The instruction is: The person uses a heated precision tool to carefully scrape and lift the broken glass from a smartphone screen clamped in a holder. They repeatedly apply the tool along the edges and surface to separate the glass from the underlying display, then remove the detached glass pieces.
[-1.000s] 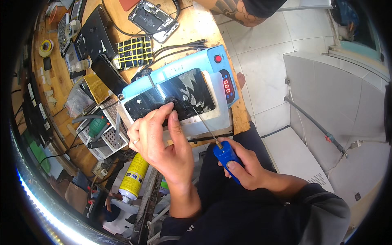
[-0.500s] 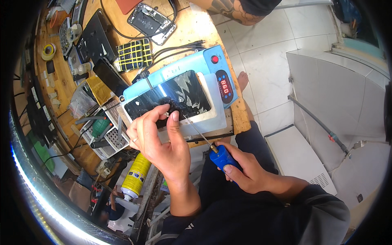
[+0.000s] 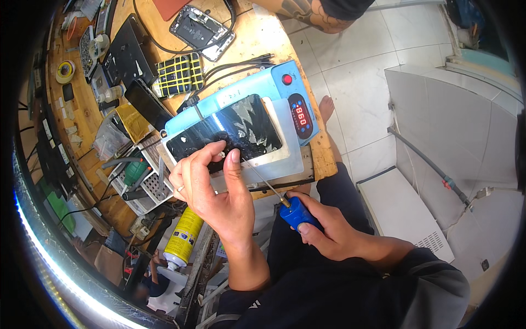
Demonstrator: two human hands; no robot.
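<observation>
A black phone screen [image 3: 235, 123] with grey smears and flaked residue lies on the blue heating plate machine [image 3: 219, 98], over a whitish translucent sheet [image 3: 294, 156]. My left hand [image 3: 211, 181] rests at the screen's near edge, its index fingertip and thumb on the glass, apart, near a small white crumb. In my right hand [image 3: 334, 230] is a blue hand-held tool [image 3: 298, 212] with a brass collar and a long thin metal shaft [image 3: 266, 183]. The shaft's tip reaches the screen's near edge beside my left thumb.
An opened phone [image 3: 200, 33], yellow-banded phones [image 3: 178, 74] and black cables [image 3: 241, 67] lie behind the machine. To the left stands a white basket [image 3: 145, 192] of tools; a yellow spray can [image 3: 183, 238] is below. Another person's tattooed arm [image 3: 312, 13] shows at the top.
The blue tool and its shaft have shifted slightly left in my right hand, bringing the tip closer to my left thumb. My left hand has barely moved.
</observation>
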